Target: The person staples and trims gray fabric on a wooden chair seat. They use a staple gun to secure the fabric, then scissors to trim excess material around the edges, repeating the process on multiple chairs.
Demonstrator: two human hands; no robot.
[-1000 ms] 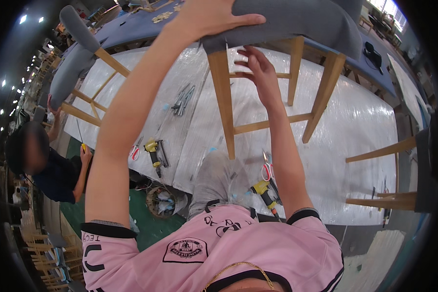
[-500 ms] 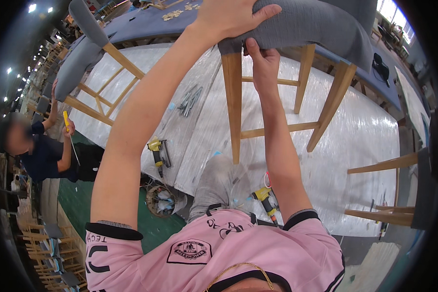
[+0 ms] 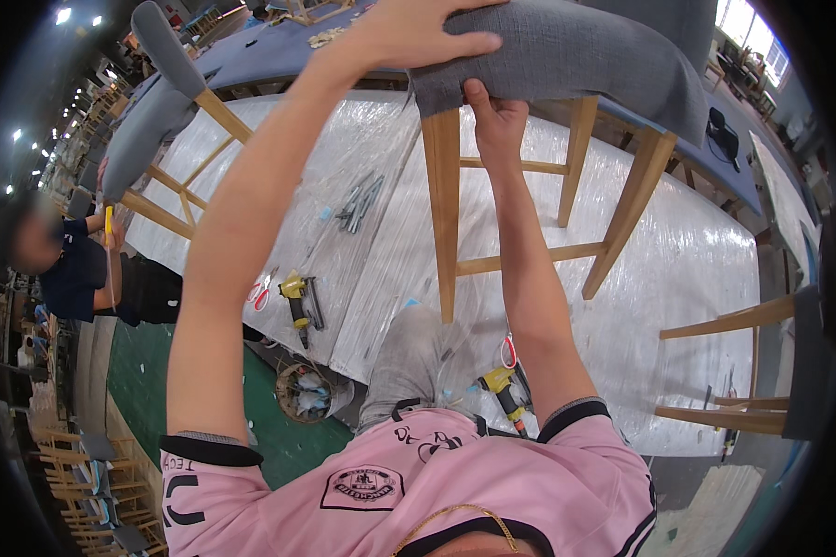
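Note:
A chair with a grey fabric seat (image 3: 567, 56) and pale wooden legs (image 3: 444, 204) stands in front of me on a plastic-wrapped surface. My left hand (image 3: 418, 35) lies on the upholstery at its left end, thumb stretched out and fingers partly cut off by the upper edge. Below the seat's lower edge, beside the nearest leg, my right hand (image 3: 500, 135) is closed with its thumb up against the grey cloth. Its curled fingers seem to pinch the cloth's edge, though the fingertips are partly hidden.
Two yellow staple guns (image 3: 297, 306) (image 3: 503, 395) lie on the plastic-wrapped surface (image 3: 659, 325), with red-handled scissors (image 3: 258, 295) and metal rods (image 3: 360, 202) nearby. Another grey chair (image 3: 149, 130) stands left, near a person (image 3: 74, 278) holding a yellow-handled tool. A bucket (image 3: 304, 388) sits below.
My left hand has slid a little left along the seat, its thumb now lower. My right hand keeps its place under the edge. The person at left has lowered the yellow-handled tool and shifted left.

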